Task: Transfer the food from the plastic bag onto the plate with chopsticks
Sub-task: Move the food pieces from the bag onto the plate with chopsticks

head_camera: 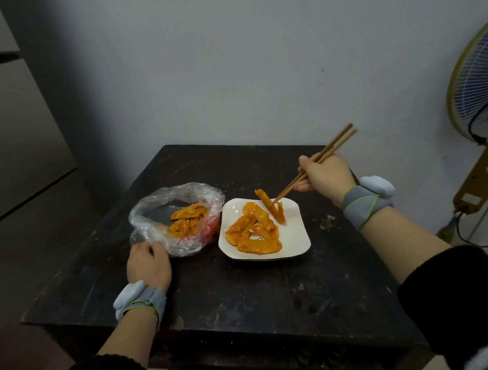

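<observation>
The counter (246,301) was black, scuffed with pale scratches and specks. The plate (296,233) was plain white, and the food (255,230) on it was glossy orange, the same orange as the pieces in the plastic bag (151,209). The bag was clear, with red print on one side. The chopsticks (322,156) were brown. Both wristbands (366,201) were grey with a yellow-green cord and pale blue pads. The sleeves (462,299) were black. The fan (480,84) had blue blades, a white grille and a yellow-green rim. The wall (226,54) was pale grey.
</observation>
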`<act>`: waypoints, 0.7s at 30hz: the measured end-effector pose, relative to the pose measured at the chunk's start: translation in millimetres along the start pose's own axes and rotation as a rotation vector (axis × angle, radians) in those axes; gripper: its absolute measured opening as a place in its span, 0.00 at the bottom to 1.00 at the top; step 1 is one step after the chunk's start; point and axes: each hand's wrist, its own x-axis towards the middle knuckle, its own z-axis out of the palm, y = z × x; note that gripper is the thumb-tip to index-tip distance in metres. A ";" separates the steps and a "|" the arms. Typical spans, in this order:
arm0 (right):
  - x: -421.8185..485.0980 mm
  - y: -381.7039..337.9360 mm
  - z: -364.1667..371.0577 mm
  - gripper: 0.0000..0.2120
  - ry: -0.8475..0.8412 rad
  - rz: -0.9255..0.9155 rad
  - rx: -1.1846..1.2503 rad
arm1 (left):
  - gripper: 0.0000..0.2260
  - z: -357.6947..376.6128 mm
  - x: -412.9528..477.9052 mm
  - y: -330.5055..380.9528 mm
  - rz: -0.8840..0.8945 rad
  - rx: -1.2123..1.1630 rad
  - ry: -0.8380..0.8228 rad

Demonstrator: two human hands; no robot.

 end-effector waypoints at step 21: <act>-13.5 -34.2 36.7 0.09 -0.041 -0.269 -0.485 | 0.15 -2.7 -0.9 3.1 -0.015 -0.026 -0.006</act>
